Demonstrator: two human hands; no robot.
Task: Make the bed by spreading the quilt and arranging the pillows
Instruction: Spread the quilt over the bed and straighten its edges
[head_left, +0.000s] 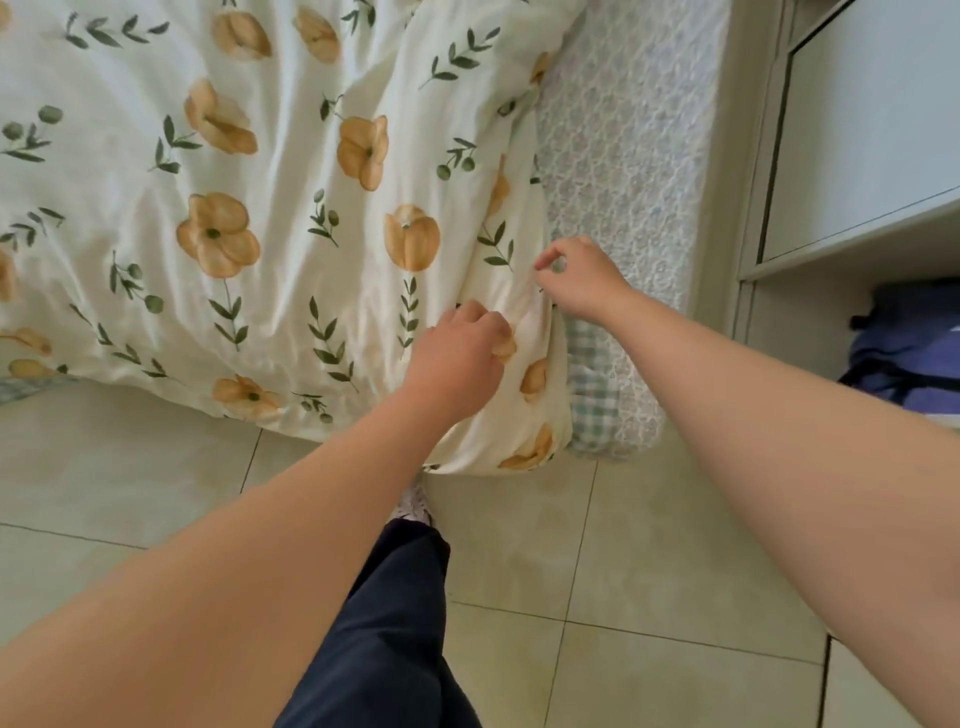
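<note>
Bare forearms reach over tiled floor (649, 545). Left hand (457, 358): fingers curled shut, gripping floral quilt (270, 171) near its corner. Right hand (582, 278): thumb and forefinger pinching quilt's side edge. Quilt corner hangs over mattress (623, 156) end.

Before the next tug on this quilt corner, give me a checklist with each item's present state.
1. Left hand gripping the floral quilt near its corner: ok.
2. Right hand pinching the quilt's side edge: cannot tell, thumb and finger meet at the edge.
3. Quilt covers the mattress: not ok, a strip stays bare on the right.
4. Quilt clear of the tiled floor: ok.
5. Pillows arranged: cannot tell, none in view.
</note>
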